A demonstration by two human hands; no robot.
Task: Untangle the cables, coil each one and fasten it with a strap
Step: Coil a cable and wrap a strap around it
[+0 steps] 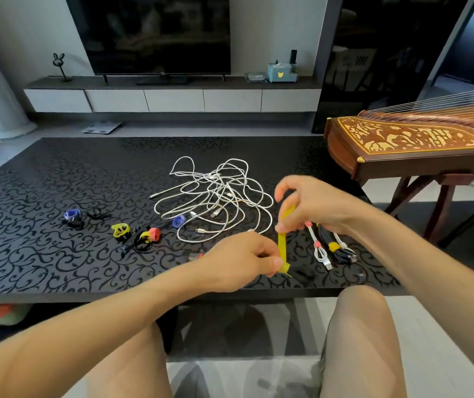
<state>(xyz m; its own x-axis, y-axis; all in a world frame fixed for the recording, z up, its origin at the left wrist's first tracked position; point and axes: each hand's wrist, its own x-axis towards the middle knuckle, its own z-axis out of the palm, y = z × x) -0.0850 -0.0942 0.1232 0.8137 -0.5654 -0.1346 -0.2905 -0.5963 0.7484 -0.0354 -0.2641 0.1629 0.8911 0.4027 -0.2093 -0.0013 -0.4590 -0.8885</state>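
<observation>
As left hand [241, 261] pinches yellow strap [282, 249] (bottom), right hand [313, 206] pinches top

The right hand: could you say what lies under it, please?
A coiled white cable and a coiled black cable lie on the black table; the right hand covers their far ends.

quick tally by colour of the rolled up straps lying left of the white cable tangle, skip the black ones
blue straps: 2
yellow straps: 2
red strap: 1
total: 5
</observation>
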